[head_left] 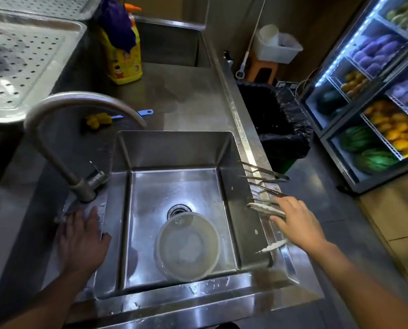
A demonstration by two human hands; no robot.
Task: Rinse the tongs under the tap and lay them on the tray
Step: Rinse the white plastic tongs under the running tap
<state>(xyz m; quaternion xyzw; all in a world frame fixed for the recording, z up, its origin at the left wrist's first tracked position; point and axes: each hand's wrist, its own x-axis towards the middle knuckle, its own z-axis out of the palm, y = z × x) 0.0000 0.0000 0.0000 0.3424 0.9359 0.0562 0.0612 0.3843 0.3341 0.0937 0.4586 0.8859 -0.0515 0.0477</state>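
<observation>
Head view puts the task at its very start, by my judgement. The tongs (264,208) lie across the right rim of the sink (174,148), among other pairs. No water shows at the tap (79,103), and the perforated tray (20,62) in the upper left has no tongs on it. Grasping, rinsing and laying down are all left.

The right hand (298,224) reaches over the tongs, fingers straight and spread, not closed on them. The left hand (82,238) lies flat and relaxed on the table beside the tap's base.
</observation>
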